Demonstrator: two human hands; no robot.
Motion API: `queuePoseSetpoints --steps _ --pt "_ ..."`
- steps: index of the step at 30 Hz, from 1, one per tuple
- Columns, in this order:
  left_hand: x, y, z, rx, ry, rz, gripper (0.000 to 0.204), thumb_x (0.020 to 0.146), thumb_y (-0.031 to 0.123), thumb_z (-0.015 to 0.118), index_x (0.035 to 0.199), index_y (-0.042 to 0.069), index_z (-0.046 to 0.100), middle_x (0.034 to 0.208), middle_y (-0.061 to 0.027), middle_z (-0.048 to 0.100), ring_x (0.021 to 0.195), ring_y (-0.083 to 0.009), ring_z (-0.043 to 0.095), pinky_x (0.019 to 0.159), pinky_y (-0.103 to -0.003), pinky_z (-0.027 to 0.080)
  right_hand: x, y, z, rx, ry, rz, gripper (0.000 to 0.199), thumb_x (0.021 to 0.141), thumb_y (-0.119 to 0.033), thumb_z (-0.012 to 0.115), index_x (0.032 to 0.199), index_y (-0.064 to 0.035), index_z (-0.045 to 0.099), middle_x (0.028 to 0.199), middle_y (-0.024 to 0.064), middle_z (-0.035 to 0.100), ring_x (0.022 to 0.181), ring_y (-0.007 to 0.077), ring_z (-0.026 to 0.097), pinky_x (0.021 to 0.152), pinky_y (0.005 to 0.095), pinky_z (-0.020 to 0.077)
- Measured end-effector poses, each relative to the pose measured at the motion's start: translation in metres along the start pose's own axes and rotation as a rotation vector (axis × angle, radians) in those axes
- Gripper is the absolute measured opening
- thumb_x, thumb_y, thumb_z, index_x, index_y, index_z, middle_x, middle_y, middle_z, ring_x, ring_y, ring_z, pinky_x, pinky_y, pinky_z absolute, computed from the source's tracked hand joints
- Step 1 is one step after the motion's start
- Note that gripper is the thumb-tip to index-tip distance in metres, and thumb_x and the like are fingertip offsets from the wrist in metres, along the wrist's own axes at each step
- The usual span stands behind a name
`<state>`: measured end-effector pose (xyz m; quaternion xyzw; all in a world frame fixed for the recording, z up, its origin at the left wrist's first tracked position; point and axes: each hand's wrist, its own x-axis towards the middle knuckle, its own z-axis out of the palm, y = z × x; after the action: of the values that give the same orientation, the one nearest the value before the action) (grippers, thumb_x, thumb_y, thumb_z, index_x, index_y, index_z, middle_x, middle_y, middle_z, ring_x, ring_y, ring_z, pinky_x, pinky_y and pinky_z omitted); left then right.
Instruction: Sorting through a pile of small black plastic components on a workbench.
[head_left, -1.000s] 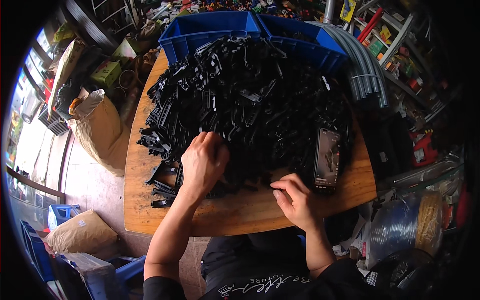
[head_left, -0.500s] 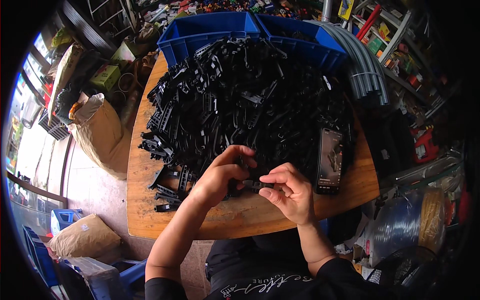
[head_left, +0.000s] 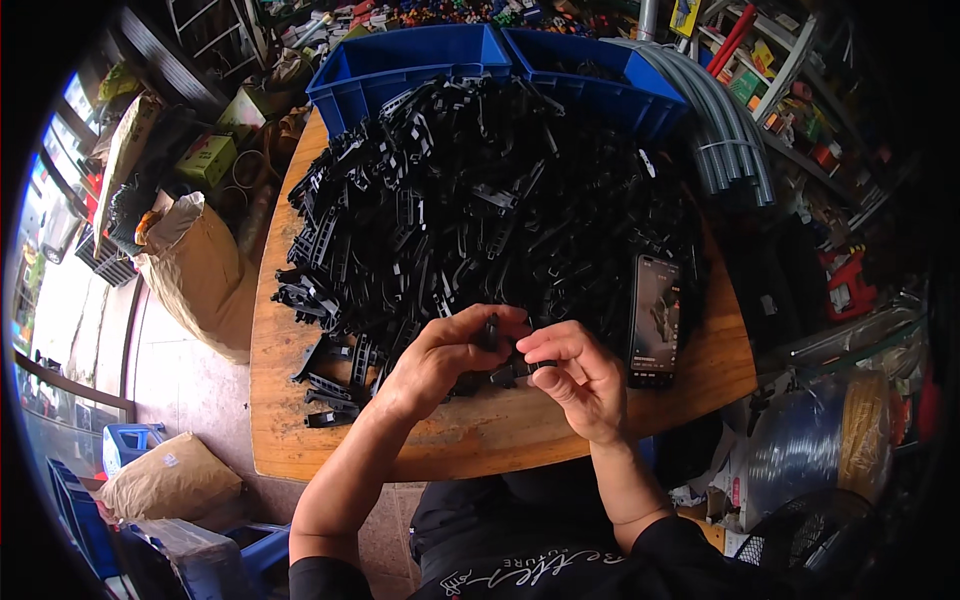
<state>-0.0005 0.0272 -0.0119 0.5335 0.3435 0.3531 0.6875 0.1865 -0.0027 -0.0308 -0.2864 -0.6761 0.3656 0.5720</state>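
A heap of black plastic parts (head_left: 480, 210) is covering most of the tabletop (head_left: 480, 440), leaving only its near strip open; a phone (head_left: 655, 318) is lying at the right.

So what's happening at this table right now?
A person sits at a round wooden table heaped with black plastic parts. The left hand and right hand meet over the table's near edge, each pinching a small black plastic piece between the fingertips. A phone lies to the right, and two blue bins stand behind the heap.
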Motion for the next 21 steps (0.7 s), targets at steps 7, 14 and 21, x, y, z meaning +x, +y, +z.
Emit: queuePoseSetpoints --steps 7,14,21 --pt "-0.005 0.015 0.011 -0.029 0.085 -0.099 0.029 0.09 0.015 0.055 0.117 0.006 0.051 0.077 -0.0007 0.054 0.075 -0.0076 0.052 0.065 -0.021 0.042 -0.008 0.0 -0.008 0.166 -0.043 0.168 0.018 0.087 -0.013 0.065 0.097 0.0005 0.059 0.099 0.0119 0.058 0.084 0.0127 0.059 0.067 0.0231 0.0542" --pt "-0.001 -0.009 0.004 0.38 0.084 0.022 0.037 0.082 0.0 0.051 0.119 -0.002 0.046 0.073 -0.0101 0.059 0.065 -0.0177 0.058 0.061 -0.033 0.046 -0.005 0.003 -0.003 0.078 0.111 0.139 0.017 0.083 -0.002 0.067 0.1 0.0023 0.064 0.1 0.0095 0.058 0.086 0.0108 0.059 0.07 0.0227 0.0544" --pt "-0.001 -0.018 0.01 0.696 0.09 0.353 0.035 0.081 0.011 0.061 0.109 -0.003 0.045 0.078 -0.0234 0.059 0.079 -0.0408 0.06 0.067 -0.044 0.046 -0.007 -0.003 -0.004 -0.227 0.073 0.093 0.021 0.08 -0.004 0.07 0.1 0.0031 0.065 0.094 0.0072 0.06 0.077 0.0089 0.057 0.067 0.0183 0.0495"
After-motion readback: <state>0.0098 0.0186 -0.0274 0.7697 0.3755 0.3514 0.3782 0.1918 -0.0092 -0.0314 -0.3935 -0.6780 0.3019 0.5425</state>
